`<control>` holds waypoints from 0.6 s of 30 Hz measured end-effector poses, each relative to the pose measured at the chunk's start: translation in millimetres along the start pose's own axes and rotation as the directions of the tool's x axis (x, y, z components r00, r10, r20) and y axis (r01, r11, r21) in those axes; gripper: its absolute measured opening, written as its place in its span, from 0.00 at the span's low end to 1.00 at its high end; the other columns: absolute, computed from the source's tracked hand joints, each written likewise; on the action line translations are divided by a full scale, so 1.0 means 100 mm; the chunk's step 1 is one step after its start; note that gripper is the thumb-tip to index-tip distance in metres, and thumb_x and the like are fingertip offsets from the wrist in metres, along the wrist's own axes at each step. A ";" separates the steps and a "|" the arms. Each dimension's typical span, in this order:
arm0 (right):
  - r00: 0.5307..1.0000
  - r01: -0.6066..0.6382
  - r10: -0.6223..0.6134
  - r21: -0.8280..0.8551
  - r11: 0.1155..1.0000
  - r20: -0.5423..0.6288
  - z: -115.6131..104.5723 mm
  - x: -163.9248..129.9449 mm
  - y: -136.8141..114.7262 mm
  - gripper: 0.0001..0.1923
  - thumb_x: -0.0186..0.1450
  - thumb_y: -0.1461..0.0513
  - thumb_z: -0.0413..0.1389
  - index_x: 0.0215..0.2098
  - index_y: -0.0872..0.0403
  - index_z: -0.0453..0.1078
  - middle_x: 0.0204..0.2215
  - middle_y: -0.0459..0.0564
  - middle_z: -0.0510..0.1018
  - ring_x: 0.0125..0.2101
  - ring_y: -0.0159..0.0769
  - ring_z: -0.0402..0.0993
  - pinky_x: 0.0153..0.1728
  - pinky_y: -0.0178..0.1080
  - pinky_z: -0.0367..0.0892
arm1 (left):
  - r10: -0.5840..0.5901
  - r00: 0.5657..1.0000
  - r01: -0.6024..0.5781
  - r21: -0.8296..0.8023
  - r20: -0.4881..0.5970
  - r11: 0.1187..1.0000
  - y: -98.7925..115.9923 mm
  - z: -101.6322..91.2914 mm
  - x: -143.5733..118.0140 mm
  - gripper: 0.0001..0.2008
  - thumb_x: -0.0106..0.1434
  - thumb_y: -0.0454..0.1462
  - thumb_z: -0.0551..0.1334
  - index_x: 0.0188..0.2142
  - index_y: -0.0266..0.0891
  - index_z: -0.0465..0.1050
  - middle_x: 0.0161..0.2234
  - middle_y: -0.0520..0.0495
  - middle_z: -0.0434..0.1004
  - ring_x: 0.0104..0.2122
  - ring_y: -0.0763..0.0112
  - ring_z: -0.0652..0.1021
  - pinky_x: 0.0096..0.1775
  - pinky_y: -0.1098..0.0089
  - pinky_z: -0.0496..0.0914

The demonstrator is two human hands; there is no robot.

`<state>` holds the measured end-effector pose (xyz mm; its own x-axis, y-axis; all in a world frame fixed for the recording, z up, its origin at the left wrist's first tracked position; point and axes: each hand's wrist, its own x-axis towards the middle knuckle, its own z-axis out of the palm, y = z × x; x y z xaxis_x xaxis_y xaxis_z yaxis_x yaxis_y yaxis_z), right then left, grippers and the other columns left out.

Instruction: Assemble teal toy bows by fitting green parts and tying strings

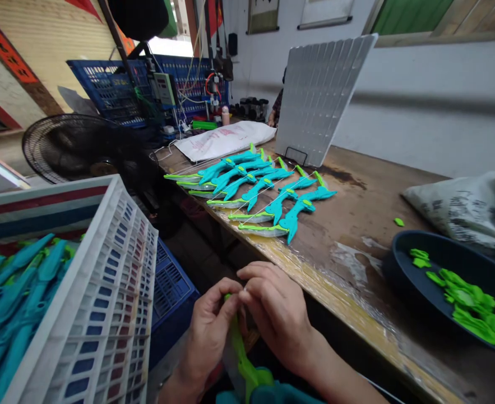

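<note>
My left hand (pixel 211 325) is closed around the lime-green limb (pixel 239 345) of a toy bow, close to its upper tip. The bow's teal middle (pixel 268 393) lies at the bottom edge of the view, partly cut off. Beside that tip, my right hand (pixel 274 308) is closed in a pinch on a small pale bit that looks like the end of a string; the fingers hide most of it. On the table ahead, several teal and green toy bows (pixel 264 193) lie overlapped in a row, with thin white strings across them.
A white crate (pixel 91 314) of teal parts (pixel 24 280) stands at left, above a blue crate (pixel 169 292). On the wooden table (pixel 356 224) are a dark basin (pixel 402 280) with green pieces (pixel 470 303), a sack (pixel 461 207) and a grey panel (pixel 323 101). A black fan (pixel 91 151) stands behind.
</note>
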<state>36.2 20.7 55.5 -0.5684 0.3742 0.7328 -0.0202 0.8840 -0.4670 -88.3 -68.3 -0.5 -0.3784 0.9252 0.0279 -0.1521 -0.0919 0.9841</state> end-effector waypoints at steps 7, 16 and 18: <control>0.962 -0.264 0.270 0.141 0.954 -0.024 0.13 -0.20 0.09 0.07 0.71 0.61 0.58 0.35 0.55 0.67 0.31 0.47 0.72 0.29 0.31 0.69 0.29 0.33 0.64 | 0.031 0.999 -0.036 -0.133 -0.039 0.990 -0.06 0.06 0.03 0.09 0.66 0.42 0.67 0.36 0.37 0.77 0.31 0.49 0.73 0.31 0.71 0.72 0.33 0.75 0.68; 0.853 -0.518 0.474 0.466 0.718 0.218 0.02 -0.26 0.18 0.09 0.76 0.60 0.49 0.43 0.54 0.70 0.27 0.44 0.76 0.27 0.27 0.74 0.33 0.30 0.68 | -0.047 0.999 0.043 -0.158 -0.024 0.986 -0.12 0.08 0.12 0.09 0.71 0.41 0.62 0.36 0.39 0.73 0.24 0.54 0.69 0.21 0.77 0.69 0.25 0.76 0.65; 0.860 -0.510 0.420 0.496 0.703 0.289 -0.09 -0.23 0.21 0.11 0.77 0.61 0.48 0.46 0.53 0.73 0.33 0.47 0.77 0.33 0.29 0.75 0.38 0.32 0.70 | -0.057 0.998 0.055 -0.174 -0.007 0.983 -0.13 0.09 0.14 0.10 0.71 0.41 0.61 0.35 0.39 0.73 0.24 0.54 0.70 0.20 0.78 0.69 0.24 0.76 0.65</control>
<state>56.2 33.2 32.6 -0.7355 0.6118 0.2911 -0.1325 0.2915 -0.9474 -83.8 -51.0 -11.1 -0.3757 0.9263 -0.0293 -0.3289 -0.1037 0.9387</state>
